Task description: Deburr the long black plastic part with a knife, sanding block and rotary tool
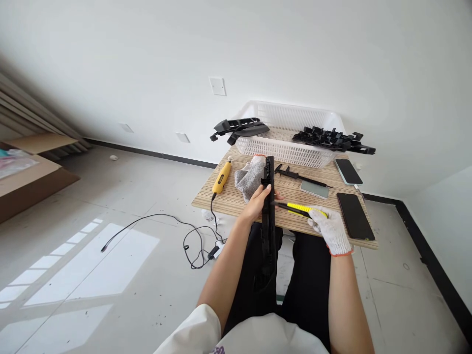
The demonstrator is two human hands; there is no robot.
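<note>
A long black plastic strip (268, 231) runs from my lap up over the small wooden table (236, 199). My bare left hand (260, 201) is wrapped around its upper part. My right hand (328, 227), in a white knit glove with an orange cuff, is closed on a yellow-and-black utility knife (300, 209). The knife's tip points left, close to the strip by my left fingers. A grey glove (250, 178) lies on the table just behind my left hand.
A white mesh basket (285, 147) stands at the table's back with black plastic parts (334, 138) over its rims. A yellow corded tool (221, 178), black caliper (295, 175), grey block (314, 189) and two phones (355, 215) lie on the table. Cable loops on the floor at left.
</note>
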